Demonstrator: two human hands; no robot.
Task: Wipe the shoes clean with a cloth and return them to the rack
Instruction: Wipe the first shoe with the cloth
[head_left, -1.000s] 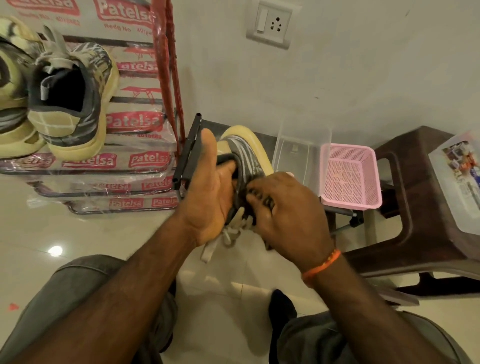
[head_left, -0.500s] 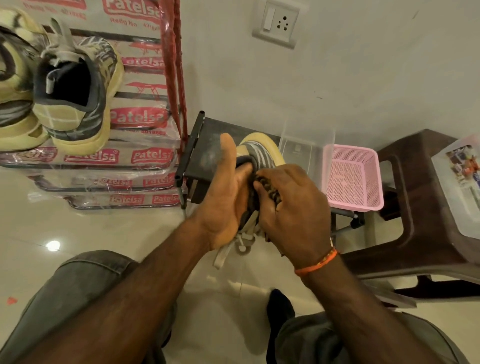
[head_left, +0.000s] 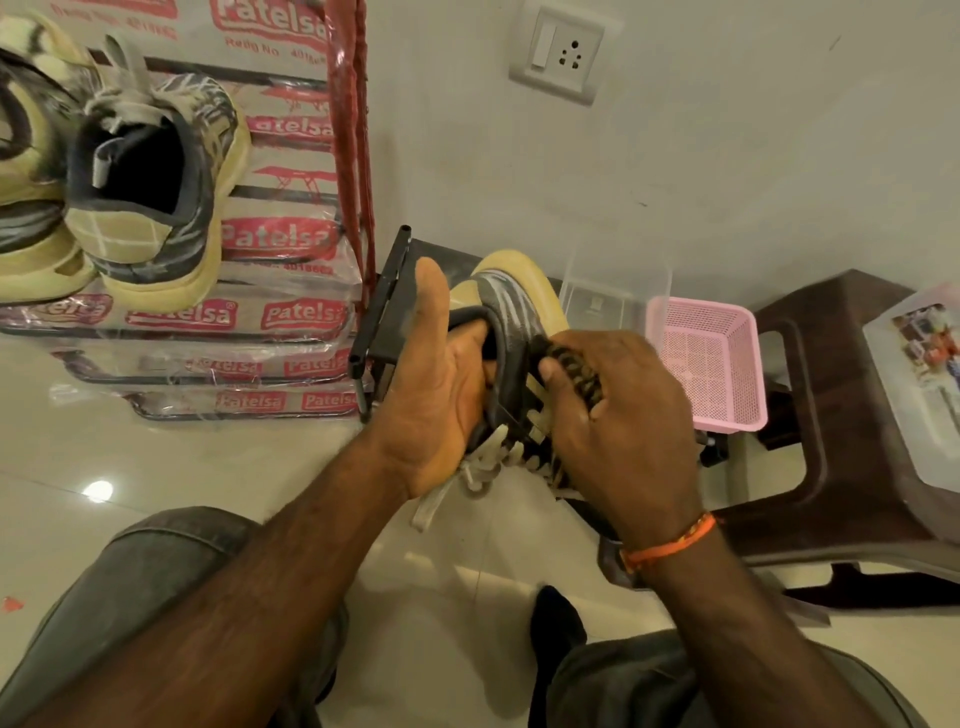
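Observation:
A grey striped shoe with a cream sole (head_left: 511, 299) is held up in the middle of the view, heel end up and laces hanging below. My left hand (head_left: 441, 384) grips it, fingers tucked into the shoe's opening and thumb pointing up. My right hand (head_left: 618, 415) holds a dark patterned cloth (head_left: 574, 364) bunched in its fingers, pressed against the shoe's side. Two matching shoes (head_left: 156, 192) sit on the plastic-wrapped shoe rack (head_left: 291, 322) at the upper left.
A small black metal stand (head_left: 384, 306) is right behind my left hand. A pink mesh basket (head_left: 706, 364) and a clear box sit against the wall. A brown plastic stool (head_left: 831, 415) with a lidded container stands at the right. My knees fill the bottom.
The shoe and both hands have shifted slightly right and up in the view. My right hand with the cloth has rubbed along the shoe's side, from the top edge toward the laces.

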